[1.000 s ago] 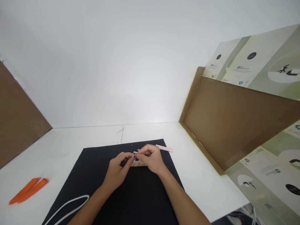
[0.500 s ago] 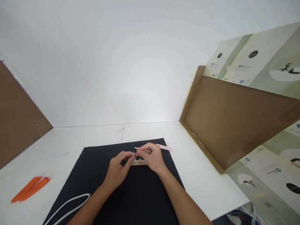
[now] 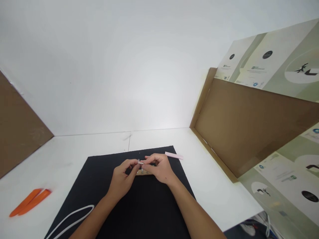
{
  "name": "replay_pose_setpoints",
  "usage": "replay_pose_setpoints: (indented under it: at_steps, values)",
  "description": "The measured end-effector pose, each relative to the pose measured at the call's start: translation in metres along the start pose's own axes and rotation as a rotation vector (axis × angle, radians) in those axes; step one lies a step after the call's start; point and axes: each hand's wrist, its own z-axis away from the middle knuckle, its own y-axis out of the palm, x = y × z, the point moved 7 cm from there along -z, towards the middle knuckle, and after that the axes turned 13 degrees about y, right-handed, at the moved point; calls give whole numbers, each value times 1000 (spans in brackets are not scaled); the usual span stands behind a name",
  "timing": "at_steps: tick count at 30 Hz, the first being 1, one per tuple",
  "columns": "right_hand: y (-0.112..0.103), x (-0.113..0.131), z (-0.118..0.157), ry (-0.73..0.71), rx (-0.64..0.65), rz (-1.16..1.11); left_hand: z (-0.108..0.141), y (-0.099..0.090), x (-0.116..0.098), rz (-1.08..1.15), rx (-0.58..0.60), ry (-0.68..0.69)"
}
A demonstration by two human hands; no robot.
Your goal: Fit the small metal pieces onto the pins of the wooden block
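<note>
Head view: we count two hands, the left hand [image 3: 120, 177] and the right hand [image 3: 159, 169], both closed in a fingertip pinch on one small white rod [image 3: 141, 163], just above one wooden strip [image 3: 143, 174] lying on one black mat [image 3: 149, 212]. Nearby we count two orange plastic wedges [image 3: 30, 201], one pink strip [image 3: 173, 155] and one white cord [image 3: 79, 208].

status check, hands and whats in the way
Left hand and right hand pinching small silver-white metal piece. Tan strip with metal screws directly below. Flat pink strip beyond right hand, not touching.
</note>
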Motion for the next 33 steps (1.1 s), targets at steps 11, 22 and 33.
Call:
replay_pose_setpoints:
  at_steps: [11, 22, 33]
  values:
    - [-4, -7, -4, 20, -23, -79, 1, 3, 0, -3, 17, -4]
    - [-3, -10, -4, 43, -26, -74, 1, 3, -1, -2, 8, 9]
    - [-2, -9, -3, 59, 6, -69, 1, 2, 1, 21, 6, -14]
